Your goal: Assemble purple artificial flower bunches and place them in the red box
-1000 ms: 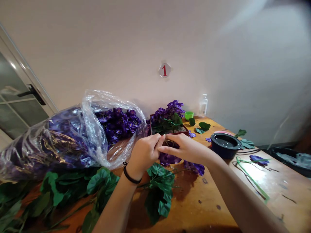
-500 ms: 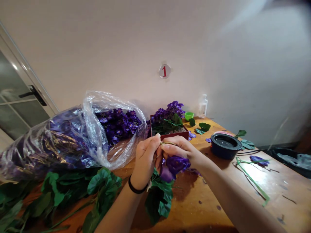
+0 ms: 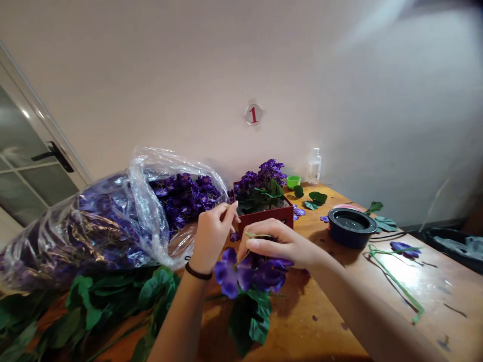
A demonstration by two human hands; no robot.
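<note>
My right grip (image 3: 279,246) is clenched on a green-stemmed purple fabric flower (image 3: 245,274); my left grip (image 3: 212,236) is pinched, contents too fine to tell, just before a red box (image 3: 266,220)

Low in the centre of the frame, the purple flowers (image 3: 241,271) have thin fabric petals with a soft sheen, above matt green artificial leaves (image 3: 247,319). At left, the clear plastic bag (image 3: 149,173) is glossy and crinkled. The varnished wooden tabletop (image 3: 313,322) shines but is scuffed and chipped. At right sits a glossy black plastic dish (image 3: 350,231), and behind everything rises a smooth, matt painted wall (image 3: 151,75).
</note>
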